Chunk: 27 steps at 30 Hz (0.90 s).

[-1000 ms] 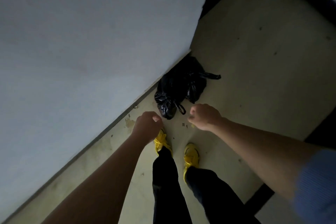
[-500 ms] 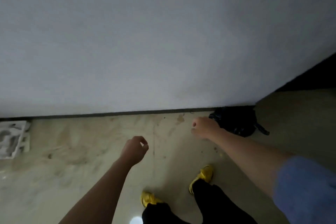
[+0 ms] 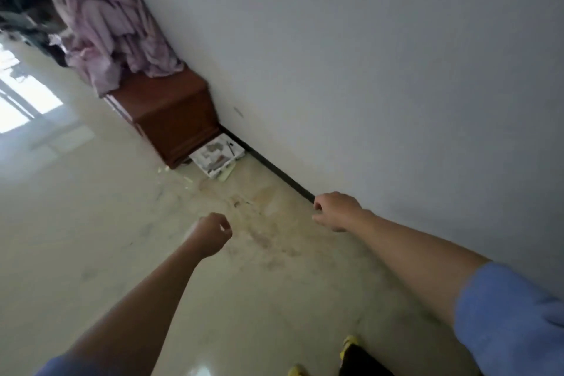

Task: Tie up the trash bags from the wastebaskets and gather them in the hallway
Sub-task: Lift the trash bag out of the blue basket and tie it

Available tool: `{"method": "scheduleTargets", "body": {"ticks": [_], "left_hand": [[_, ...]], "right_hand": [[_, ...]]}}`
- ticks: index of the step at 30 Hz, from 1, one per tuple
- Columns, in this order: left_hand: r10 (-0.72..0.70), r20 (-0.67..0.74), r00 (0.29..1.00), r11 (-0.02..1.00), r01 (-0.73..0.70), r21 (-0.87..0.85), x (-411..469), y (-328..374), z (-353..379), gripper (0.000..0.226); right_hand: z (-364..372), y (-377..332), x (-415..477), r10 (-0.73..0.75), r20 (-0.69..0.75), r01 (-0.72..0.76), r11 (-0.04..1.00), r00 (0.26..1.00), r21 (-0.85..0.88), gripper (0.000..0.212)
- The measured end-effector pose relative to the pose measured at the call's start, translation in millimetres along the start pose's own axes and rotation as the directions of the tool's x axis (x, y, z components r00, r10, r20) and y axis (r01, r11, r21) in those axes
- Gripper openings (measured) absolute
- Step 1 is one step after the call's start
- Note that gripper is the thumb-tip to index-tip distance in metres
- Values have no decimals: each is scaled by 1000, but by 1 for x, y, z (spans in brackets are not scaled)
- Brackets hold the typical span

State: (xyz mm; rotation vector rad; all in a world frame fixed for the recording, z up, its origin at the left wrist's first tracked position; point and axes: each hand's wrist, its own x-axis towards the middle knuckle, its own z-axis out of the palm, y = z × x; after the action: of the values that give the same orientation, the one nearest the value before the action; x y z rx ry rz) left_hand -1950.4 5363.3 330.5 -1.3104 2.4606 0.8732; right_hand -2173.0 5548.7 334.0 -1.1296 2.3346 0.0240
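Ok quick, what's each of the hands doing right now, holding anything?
Left hand: loosely curled, holding nothing.
Right hand: loosely curled, holding nothing.

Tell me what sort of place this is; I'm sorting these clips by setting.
Probably a home, in a hallway or open room. A polished pale floor runs along a plain white wall, and a wooden cabinet piled with pinkish bedding stands against that wall.

No trash bag is inside this view, so its look and its place cannot be told. The 2 hands carry none: the left hand [image 3: 210,235] is curled in a loose fist above the pale floor [image 3: 91,223], and the right hand [image 3: 335,210], also curled and empty, is near the foot of the wall [image 3: 396,70].
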Motion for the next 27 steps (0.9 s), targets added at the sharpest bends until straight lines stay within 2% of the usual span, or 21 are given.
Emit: {"method": "scheduleTargets", "body": {"ticks": [5, 11, 16, 19, 23, 27], "left_hand": [[-153, -119, 981, 982, 138, -129, 29, -91, -76, 10], [-354, -214, 910, 912, 285, -294, 93, -178, -171, 12], [-492, -238, 837, 831, 370, -416, 126, -238, -250, 7], [-559, -233, 796, 785, 419, -456, 129, -284, -286, 7], [-663, -218, 717, 698, 485, -526, 142, -362, -325, 12], [-707, -208, 676, 652, 508, -563, 178, -448, -374, 11]], "right_hand": [[-50, -119, 94, -168, 35, 172, 972, 985, -161, 33], [-96, -267, 228, -373, 87, 383, 889, 924, -253, 37], [-131, -399, 315, -498, 126, 511, 804, 858, -303, 30], [-143, -485, 347, -588, 165, 606, 722, 792, -336, 34], [-136, -598, 393, -664, 225, 698, 641, 713, -319, 37], [-127, -705, 444, -702, 243, 737, 588, 669, -333, 38]]}}
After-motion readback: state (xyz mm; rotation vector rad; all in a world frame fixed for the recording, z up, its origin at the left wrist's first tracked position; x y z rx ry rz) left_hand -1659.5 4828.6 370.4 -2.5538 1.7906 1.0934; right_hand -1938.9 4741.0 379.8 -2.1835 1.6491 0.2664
